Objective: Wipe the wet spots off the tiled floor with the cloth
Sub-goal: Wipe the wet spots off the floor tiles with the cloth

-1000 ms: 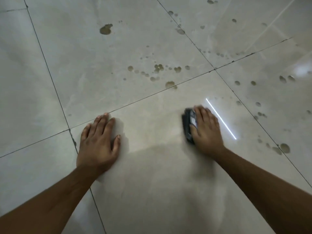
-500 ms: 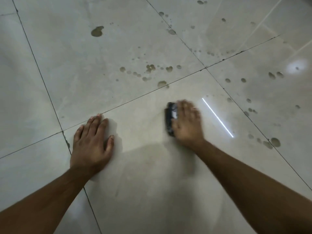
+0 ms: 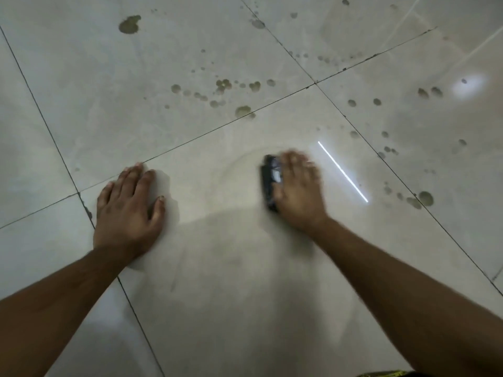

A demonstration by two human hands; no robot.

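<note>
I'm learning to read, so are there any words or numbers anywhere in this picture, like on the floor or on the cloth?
None: no words, numbers or signs can be read here.
The dark cloth under the right hand has a pale patch, but it is too blurred to tell whether that is a label.
The floor tiles carry only wet spots and a bright line of reflected light.
The left hand lies flat on the floor, holding nothing.

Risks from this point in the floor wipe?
1. The cloth is small and mostly under the right hand; bare fingers may smear water.
2. Many spots lie beyond the tile joint, so a far reach could make the flat left hand slip on the glossy floor.
3. Spots on the right may be missed.
</note>
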